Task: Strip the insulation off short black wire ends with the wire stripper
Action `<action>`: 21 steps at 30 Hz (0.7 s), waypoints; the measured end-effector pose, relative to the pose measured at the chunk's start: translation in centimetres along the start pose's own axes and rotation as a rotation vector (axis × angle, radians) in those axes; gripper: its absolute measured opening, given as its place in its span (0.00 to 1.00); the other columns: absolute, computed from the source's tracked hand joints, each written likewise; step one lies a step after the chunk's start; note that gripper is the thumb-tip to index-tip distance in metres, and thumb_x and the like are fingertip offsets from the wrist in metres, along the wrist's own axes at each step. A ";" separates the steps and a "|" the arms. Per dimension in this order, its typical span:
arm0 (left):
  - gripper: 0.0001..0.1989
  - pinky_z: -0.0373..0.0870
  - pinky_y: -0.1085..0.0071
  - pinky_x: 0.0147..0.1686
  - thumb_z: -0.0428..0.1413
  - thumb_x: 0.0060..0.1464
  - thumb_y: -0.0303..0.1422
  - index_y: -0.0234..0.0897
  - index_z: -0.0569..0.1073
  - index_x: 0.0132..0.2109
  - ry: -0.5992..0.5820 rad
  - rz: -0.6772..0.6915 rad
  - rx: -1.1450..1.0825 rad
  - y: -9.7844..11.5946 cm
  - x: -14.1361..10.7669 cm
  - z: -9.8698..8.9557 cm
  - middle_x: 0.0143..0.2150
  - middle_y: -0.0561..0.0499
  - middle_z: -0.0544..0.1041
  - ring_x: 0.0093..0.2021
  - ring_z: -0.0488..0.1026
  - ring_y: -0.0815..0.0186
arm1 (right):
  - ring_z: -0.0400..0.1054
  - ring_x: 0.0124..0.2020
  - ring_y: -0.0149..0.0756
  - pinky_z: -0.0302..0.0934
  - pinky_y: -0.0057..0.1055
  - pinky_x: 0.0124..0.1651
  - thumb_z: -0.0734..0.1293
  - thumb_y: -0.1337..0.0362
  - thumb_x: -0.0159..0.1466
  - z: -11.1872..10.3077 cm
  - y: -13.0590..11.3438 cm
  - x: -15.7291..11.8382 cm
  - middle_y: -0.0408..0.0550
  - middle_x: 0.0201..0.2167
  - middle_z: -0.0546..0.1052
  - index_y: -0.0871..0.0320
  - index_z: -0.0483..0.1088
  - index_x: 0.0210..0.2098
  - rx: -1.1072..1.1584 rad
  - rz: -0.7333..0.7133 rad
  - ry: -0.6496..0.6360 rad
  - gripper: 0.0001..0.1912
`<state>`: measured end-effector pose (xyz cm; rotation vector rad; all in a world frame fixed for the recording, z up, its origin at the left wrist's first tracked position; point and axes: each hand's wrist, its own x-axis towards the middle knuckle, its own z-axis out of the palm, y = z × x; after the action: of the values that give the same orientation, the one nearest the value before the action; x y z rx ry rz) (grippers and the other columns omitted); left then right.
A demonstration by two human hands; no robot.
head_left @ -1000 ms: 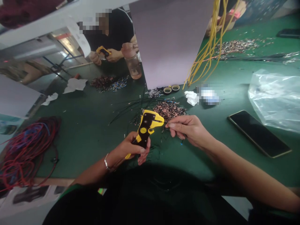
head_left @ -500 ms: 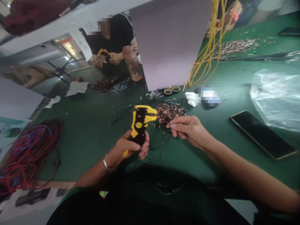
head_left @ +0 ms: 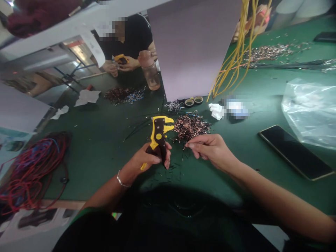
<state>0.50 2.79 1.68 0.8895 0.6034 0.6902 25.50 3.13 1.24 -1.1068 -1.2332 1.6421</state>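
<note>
My left hand (head_left: 149,157) is wrapped round the grips of a yellow and black wire stripper (head_left: 159,135). The tool stands upright, its jaws pointing right with a gap between them. Just right of the jaws lies a heap of short wire pieces (head_left: 191,126) with bare copper-coloured ends. At the heap's near edge, my right hand (head_left: 210,148) has thumb and forefinger pinched on a thin short wire (head_left: 184,146), mostly hidden by the fingers. Small dark insulation scraps (head_left: 172,173) are scattered on the green table below the tool.
A phone (head_left: 296,152) and a clear plastic bag (head_left: 309,112) lie at right. Yellow wires (head_left: 236,66) hang beside a pale divider (head_left: 194,52). Red and blue wire coils (head_left: 34,168) sit at left. Beyond a bottle (head_left: 150,71), a co-worker's hands (head_left: 123,64) hold a similar yellow tool.
The stripper has moved slightly up, and my left fingers have spread outward with its grips. My right hand has shifted slightly down, still pinching at the heap's edge.
</note>
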 end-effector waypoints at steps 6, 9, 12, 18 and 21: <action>0.26 0.73 0.60 0.34 0.60 0.38 0.29 0.30 0.73 0.49 0.056 0.063 -0.018 0.3 0.1 -0.4 0.41 0.40 0.78 0.32 0.75 0.58 | 0.52 0.15 0.24 0.43 0.29 0.18 0.73 0.61 0.56 0.2 -0.2 -0.1 0.40 0.12 0.69 0.59 0.81 0.29 -0.044 0.003 -0.025 0.07; 0.27 0.73 0.59 0.35 0.58 0.38 0.29 0.32 0.73 0.50 0.076 0.119 -0.024 0.6 0.2 -0.6 0.49 0.37 0.77 0.33 0.76 0.58 | 0.52 0.14 0.24 0.44 0.28 0.18 0.73 0.61 0.56 0.5 -0.1 -0.1 0.40 0.11 0.69 0.59 0.80 0.28 -0.071 0.035 -0.059 0.07; 0.27 0.73 0.59 0.36 0.57 0.37 0.28 0.32 0.73 0.50 0.071 0.139 -0.050 0.7 0.2 -0.6 0.49 0.37 0.78 0.34 0.76 0.57 | 0.53 0.14 0.24 0.44 0.27 0.18 0.72 0.60 0.56 0.8 0.0 -0.1 0.39 0.11 0.68 0.59 0.80 0.27 -0.085 0.036 -0.090 0.08; 0.26 0.74 0.57 0.40 0.59 0.38 0.27 0.32 0.73 0.49 0.075 0.103 -0.037 0.6 -0.1 -0.2 0.43 0.40 0.79 0.37 0.78 0.55 | 0.53 0.14 0.24 0.45 0.27 0.18 0.73 0.59 0.56 1.3 0.4 -0.2 0.39 0.11 0.69 0.59 0.80 0.27 -0.135 0.030 -0.142 0.08; 0.25 0.74 0.59 0.40 0.60 0.39 0.26 0.31 0.74 0.49 0.085 0.109 -0.007 0.5 -0.1 -0.2 0.42 0.41 0.79 0.37 0.78 0.55 | 0.54 0.14 0.25 0.46 0.27 0.19 0.72 0.59 0.56 1.2 0.7 -0.2 0.39 0.11 0.69 0.58 0.80 0.27 -0.152 0.016 -0.160 0.08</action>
<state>0.17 3.03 2.04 0.8946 0.6308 0.8308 24.34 2.41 0.83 -1.0956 -1.4765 1.6982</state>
